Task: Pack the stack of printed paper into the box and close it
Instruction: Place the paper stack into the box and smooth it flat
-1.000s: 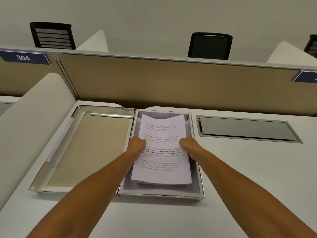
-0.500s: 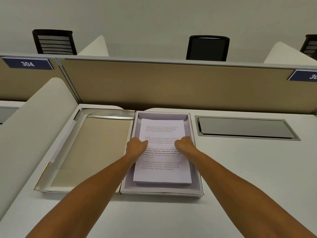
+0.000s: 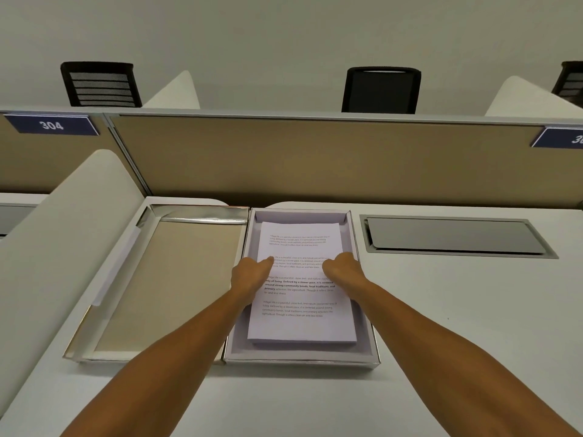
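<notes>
Lid point(image 3: 164, 285) lies open just left of the box point(image 3: 303, 357), long axis running away from the person, nearer the left hand point(image 3: 250, 277). Paper stack point(image 3: 301, 323) is seated inside; both hands, right hand point(image 3: 342, 269) included, are curled loosely on it, gripping nothing.

We are in an office: beyond the desk partition point(image 3: 315, 159) stand black chairs point(image 3: 381, 89), with numbered plate "304" point(image 3: 52, 124) at its left.

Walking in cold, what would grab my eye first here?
Two bare arms reaching in from below, the left hand and right hand resting on a printed paper stack in an open white box mid-desk. Left of it lies the lid, inside up; black chairs show behind the partition.
</notes>
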The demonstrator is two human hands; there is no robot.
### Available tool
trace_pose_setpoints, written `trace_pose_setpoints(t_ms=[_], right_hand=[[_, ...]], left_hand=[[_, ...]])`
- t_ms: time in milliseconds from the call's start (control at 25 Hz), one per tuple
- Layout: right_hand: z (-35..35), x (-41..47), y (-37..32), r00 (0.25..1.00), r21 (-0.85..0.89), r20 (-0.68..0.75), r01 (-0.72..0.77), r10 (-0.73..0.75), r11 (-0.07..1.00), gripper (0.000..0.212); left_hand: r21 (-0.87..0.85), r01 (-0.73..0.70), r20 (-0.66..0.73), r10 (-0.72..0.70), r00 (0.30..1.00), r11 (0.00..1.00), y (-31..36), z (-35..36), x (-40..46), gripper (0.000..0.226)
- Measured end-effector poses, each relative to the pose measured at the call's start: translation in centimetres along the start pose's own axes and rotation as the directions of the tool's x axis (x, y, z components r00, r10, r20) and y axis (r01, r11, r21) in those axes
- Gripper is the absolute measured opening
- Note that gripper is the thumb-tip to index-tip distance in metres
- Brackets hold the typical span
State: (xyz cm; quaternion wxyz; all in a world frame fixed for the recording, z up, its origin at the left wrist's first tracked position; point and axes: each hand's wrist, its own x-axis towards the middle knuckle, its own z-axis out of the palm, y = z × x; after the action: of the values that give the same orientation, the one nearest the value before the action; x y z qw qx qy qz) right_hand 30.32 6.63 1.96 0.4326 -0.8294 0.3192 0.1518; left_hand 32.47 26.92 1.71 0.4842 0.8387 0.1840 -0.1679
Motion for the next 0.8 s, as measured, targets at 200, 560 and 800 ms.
trace_pose_setpoints(t_ms=[200,560,800], right_hand=[[-0.5,0.4,-1.3,0.994,-0.055,0.094,-0.057,0.062,0.997,0.068],[0.8,2.4,-4.1,0.911,-0.334,0.041,0.400,-0.410,0.854,0.053],[0.5,4.8,-7.7,0.829,-0.560,0.216,0.538,-0.517,0.629,0.066]], left_hand=[[0.329,-0.188,0.033,0.187,0.982,0.926,-0.3,-0.2,-0.6,0.019],[0.595,-0.635,0.428,0.474,0.770,0.493,-4.3,-1.7,-4.5,0.111],[0.648,-0.755,0.623,0.500,0.601,0.100,-6.8,-0.7,-5.1,0.113]])
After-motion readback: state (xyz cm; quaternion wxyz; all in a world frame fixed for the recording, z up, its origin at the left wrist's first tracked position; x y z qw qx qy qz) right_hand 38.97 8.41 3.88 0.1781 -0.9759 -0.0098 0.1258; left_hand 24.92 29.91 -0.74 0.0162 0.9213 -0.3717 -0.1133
